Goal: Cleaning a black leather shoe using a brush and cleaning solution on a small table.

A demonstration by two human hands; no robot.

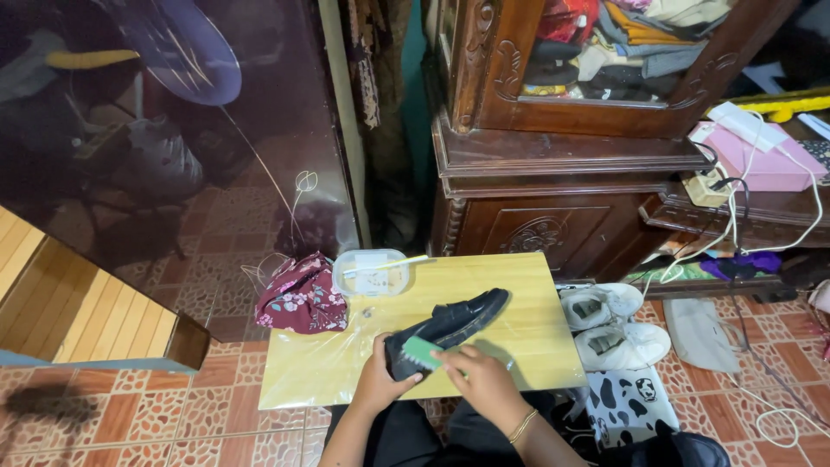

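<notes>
We see a low table (pixel 527 342) with a pale wooden top covered in clear plastic film. Near its far edge sits a shallow clear plastic tub (pixel 372 273), and a slim white stick (pixel 386 265), maybe a toothbrush, lies across it. Just beside the tub, at the table's left corner, lies a bunched maroon floral cloth (pixel 303 297). To the right of the table, a pair of white sneakers (pixel 616 323) rests on the tiled floor (pixel 130 415). Behind stands a carved dark wooden cabinet (pixel 553 164) with folded clothes (pixel 622 39) stacked behind its glass. A pink box (pixel 769 160) with white cables (pixel 735 229) lies on the shelf at right.
</notes>
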